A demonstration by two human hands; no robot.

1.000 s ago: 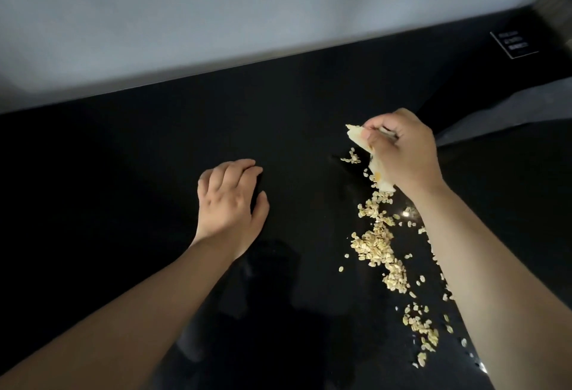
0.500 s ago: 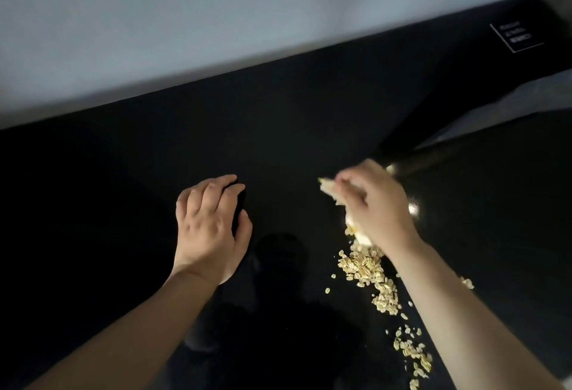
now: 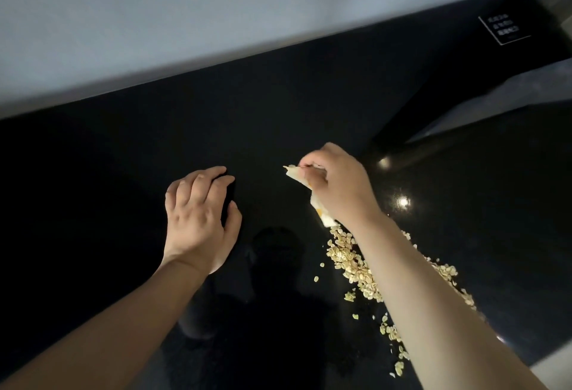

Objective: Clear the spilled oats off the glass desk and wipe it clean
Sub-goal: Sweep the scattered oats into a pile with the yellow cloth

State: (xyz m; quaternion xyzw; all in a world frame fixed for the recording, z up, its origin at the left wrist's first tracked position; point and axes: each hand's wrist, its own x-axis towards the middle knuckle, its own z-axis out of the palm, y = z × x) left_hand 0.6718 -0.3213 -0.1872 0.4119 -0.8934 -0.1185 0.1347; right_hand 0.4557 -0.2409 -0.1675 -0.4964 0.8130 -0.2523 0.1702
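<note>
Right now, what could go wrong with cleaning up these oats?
The right forearm crosses over the oats, so it might scatter flakes toward the near edge. The right hand holds only a small pale cloth in its grip; stray flakes beside the pile could slip past. The left hand rests on the glass desk and may leave smudges.

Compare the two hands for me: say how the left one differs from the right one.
The left hand holds nothing; the right hand pinches a pale wipe. The left hand rests with bent fingers on the glass desk; the right hand's fingers curl tightly round the wipe. The oats lie along the right forearm, away from the left hand. Both hands are bare and reach over the same dark desk.
</note>
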